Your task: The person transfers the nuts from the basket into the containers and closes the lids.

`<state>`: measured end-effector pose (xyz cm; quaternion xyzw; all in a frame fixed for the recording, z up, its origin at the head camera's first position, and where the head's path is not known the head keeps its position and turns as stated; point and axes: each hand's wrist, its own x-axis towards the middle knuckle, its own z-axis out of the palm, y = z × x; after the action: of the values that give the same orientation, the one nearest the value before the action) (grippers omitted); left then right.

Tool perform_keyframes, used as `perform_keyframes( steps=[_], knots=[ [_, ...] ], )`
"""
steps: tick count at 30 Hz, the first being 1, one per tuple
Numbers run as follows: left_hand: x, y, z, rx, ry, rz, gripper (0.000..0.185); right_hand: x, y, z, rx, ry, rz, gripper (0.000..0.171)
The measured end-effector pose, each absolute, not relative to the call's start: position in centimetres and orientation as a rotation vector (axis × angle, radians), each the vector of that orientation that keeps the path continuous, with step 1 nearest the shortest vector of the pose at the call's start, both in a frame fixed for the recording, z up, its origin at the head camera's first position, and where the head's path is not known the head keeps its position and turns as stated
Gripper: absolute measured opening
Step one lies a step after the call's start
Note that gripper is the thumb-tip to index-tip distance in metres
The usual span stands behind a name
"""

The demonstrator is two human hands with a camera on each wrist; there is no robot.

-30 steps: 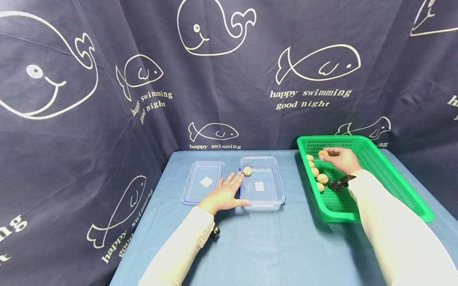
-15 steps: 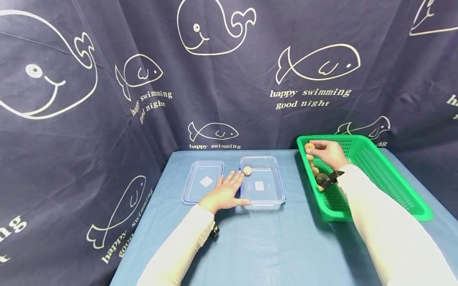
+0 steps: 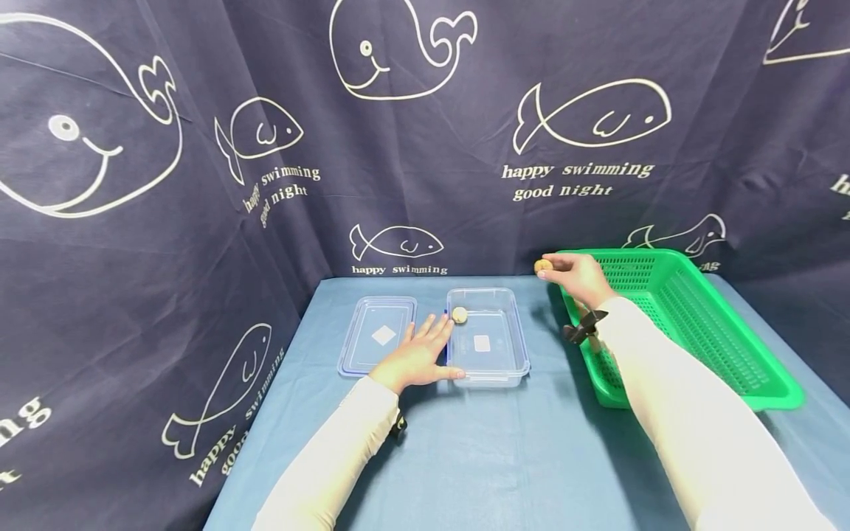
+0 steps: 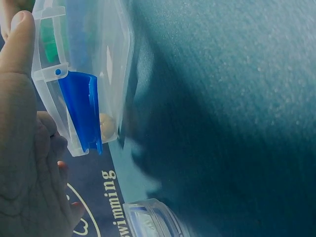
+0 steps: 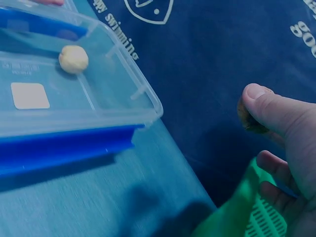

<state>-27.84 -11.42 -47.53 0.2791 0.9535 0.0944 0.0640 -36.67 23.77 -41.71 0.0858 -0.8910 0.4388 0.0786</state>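
Note:
My right hand [image 3: 575, 275] pinches a small tan ball [image 3: 543, 265] between thumb and fingers, just left of the far left corner of the green basket [image 3: 697, 324], above the table. In the right wrist view my thumb [image 5: 264, 101] covers most of that ball [image 5: 245, 117]. My left hand [image 3: 417, 359] lies flat on the blue table, fingers straight, touching the left wall of the clear plastic box [image 3: 489, 369]. One pale ball [image 3: 459, 315] lies in the box's far left corner, the same ball [image 5: 73, 59] showing in the right wrist view. My right forearm hides most of the basket's left side.
The box's clear lid [image 3: 377, 335] lies flat just left of my left hand. A dark blue whale-print curtain [image 3: 425, 147] closes off the back and left. The blue tablecloth [image 3: 491, 450] stretches toward me between my arms.
My right hand lifted a tan ball out of the basket and carried it left over the basket's rim. The left hand has stayed against the box.

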Motion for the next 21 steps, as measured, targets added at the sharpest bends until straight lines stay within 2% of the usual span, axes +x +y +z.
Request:
perform_keyframes(
  steps=[21],
  knots=[
    [-27.9, -11.3, -47.5, 0.838, 2.889, 0.256, 0.108, -37.0, 18.1, -42.4, 0.317, -2.684, 1.315, 0.045]
  ],
)
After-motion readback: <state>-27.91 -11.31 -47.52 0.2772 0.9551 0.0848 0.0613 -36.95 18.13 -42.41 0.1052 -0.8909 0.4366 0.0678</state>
